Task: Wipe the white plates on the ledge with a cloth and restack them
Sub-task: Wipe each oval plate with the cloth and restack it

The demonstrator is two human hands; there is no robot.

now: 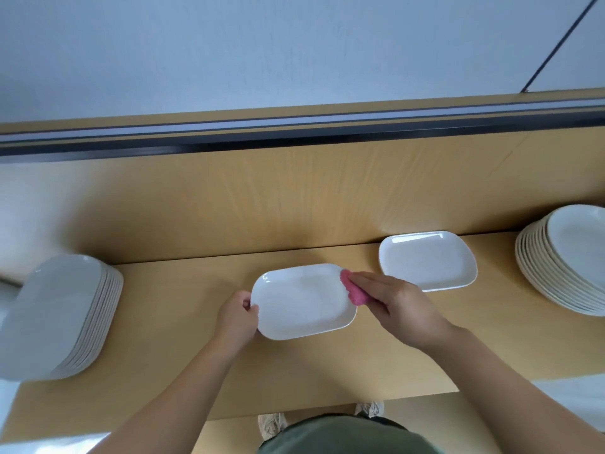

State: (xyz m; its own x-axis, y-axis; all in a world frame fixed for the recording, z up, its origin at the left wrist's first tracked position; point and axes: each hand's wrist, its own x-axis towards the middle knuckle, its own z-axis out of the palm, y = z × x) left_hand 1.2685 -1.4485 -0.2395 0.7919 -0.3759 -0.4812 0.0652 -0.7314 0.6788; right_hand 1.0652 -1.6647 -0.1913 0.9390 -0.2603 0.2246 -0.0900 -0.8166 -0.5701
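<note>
Pink cloth pressed under my right grip, fingers straight, could tip the seemingly lifted plate; my left grip pinches only its rim

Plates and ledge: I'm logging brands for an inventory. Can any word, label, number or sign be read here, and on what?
None can be read.
The held plate, lone plate, left stack and right stack show plain white faces; their undersides are hidden.
The cloth, ledge and back panel carry no print.
</note>
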